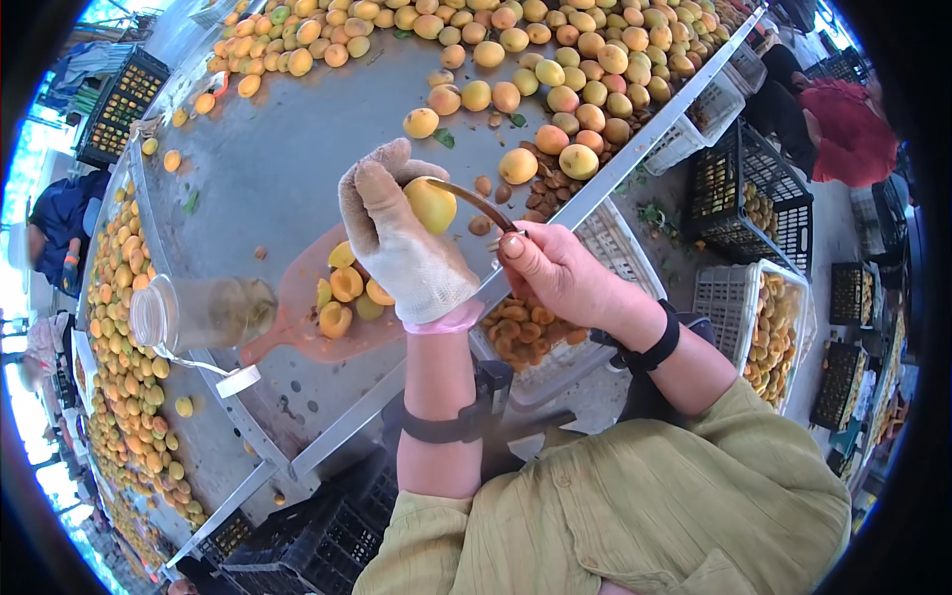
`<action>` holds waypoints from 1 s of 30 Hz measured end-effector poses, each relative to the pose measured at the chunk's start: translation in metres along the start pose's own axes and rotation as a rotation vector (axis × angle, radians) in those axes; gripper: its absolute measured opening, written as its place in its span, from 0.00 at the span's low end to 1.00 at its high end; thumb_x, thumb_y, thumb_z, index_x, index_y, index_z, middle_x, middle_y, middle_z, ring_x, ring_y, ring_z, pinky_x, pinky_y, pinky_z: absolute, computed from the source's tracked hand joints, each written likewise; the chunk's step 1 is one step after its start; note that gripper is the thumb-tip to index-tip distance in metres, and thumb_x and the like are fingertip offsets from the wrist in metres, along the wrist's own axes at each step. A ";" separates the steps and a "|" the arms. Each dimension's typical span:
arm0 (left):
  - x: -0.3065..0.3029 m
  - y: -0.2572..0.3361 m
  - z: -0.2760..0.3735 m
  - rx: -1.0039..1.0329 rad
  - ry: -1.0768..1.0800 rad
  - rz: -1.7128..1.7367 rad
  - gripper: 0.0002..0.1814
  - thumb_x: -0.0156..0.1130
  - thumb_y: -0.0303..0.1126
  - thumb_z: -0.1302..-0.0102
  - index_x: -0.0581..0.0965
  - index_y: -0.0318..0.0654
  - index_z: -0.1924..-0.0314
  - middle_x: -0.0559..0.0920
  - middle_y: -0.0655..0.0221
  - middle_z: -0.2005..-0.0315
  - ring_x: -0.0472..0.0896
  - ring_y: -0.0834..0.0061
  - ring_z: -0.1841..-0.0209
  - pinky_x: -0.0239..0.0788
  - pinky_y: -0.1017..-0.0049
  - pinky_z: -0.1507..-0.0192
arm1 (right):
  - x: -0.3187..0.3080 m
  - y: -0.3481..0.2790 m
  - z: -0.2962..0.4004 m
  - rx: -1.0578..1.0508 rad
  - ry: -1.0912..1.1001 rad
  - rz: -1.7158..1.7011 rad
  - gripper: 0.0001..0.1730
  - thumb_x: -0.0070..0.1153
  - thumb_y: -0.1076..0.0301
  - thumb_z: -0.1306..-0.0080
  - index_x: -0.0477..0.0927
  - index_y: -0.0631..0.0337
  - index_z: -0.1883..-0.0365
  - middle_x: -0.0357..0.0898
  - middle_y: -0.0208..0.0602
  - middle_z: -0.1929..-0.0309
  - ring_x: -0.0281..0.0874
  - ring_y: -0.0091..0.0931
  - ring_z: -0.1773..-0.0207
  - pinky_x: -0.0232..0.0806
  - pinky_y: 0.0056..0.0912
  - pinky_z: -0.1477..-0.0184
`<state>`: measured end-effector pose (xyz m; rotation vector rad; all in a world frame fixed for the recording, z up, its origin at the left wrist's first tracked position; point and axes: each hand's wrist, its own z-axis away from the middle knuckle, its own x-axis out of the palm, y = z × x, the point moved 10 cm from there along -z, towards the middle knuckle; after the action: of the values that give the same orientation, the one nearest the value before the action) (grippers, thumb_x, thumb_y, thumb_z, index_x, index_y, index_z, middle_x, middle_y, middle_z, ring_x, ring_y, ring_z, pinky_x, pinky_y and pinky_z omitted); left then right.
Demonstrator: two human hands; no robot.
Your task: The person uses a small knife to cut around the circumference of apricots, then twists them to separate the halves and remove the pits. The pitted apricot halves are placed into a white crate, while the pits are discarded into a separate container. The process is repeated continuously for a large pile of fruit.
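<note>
A yellow apricot (433, 208) is held in my left hand (398, 223), which wears a pale, soiled work glove. My bare right hand (550, 264) grips a small curved knife (476, 199), its brown-stained blade lying against the top of the fruit. Below and left of the glove lies a pinkish plastic scoop (297, 290) with apricot halves (346, 284) in it. Beneath my right hand, past the table edge, a white plastic crate (621, 238) contains pitted apricot halves (524, 327). Loose pits (547, 186) are heaped on the metal table (297, 134) close by.
Whole apricots (550, 73) cover the table's far side, and more (123, 327) lie on the left table. A clear jar (201, 312) lies on its side by the scoop handle. A raised metal rim (632, 152) borders the table. Crates (744, 193) and a person in red (848, 130) are at right.
</note>
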<state>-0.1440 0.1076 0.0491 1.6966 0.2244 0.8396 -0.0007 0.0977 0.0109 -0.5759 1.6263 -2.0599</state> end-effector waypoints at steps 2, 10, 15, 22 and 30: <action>0.000 -0.003 0.001 -0.055 0.008 0.027 0.19 0.44 0.45 0.24 0.72 0.35 0.55 0.78 0.67 0.73 0.76 0.77 0.68 0.67 0.77 0.63 | 0.000 0.000 -0.003 -0.067 0.053 0.064 0.30 0.45 0.41 0.28 0.68 0.62 0.74 0.59 0.21 0.79 0.55 0.16 0.73 0.56 0.24 0.73; 0.006 0.018 -0.008 0.179 -0.131 -0.240 0.16 0.48 0.41 0.25 0.73 0.34 0.58 0.78 0.67 0.74 0.76 0.77 0.71 0.67 0.77 0.64 | -0.014 -0.007 0.002 0.029 0.016 0.159 0.31 0.45 0.39 0.29 0.68 0.63 0.74 0.59 0.21 0.80 0.55 0.17 0.73 0.56 0.25 0.74; 0.009 0.006 -0.008 0.100 -0.076 -0.066 0.18 0.49 0.45 0.26 0.73 0.34 0.57 0.77 0.68 0.77 0.75 0.77 0.71 0.66 0.78 0.66 | -0.014 0.001 0.003 0.046 0.018 0.130 0.32 0.45 0.39 0.29 0.69 0.64 0.73 0.58 0.21 0.80 0.56 0.17 0.73 0.57 0.26 0.73; 0.008 -0.049 0.004 -0.339 -0.038 0.381 0.18 0.46 0.50 0.25 0.74 0.44 0.59 0.78 0.70 0.70 0.77 0.77 0.69 0.73 0.74 0.68 | -0.012 0.016 -0.008 0.049 0.246 0.160 0.17 0.47 0.56 0.27 0.72 0.61 0.69 0.64 0.22 0.79 0.61 0.17 0.74 0.59 0.25 0.73; 0.034 -0.061 0.010 -0.315 -0.304 0.261 0.21 0.63 0.35 0.32 0.73 0.36 0.42 0.79 0.75 0.56 0.76 0.85 0.60 0.70 0.83 0.62 | -0.055 0.008 -0.003 -0.174 0.395 0.304 0.27 0.39 0.42 0.26 0.68 0.56 0.73 0.60 0.19 0.84 0.56 0.14 0.83 0.49 0.20 0.80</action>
<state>-0.0966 0.1373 0.0071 1.5463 -0.3281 0.7483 0.0426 0.1304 0.0000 0.0377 1.9851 -1.8971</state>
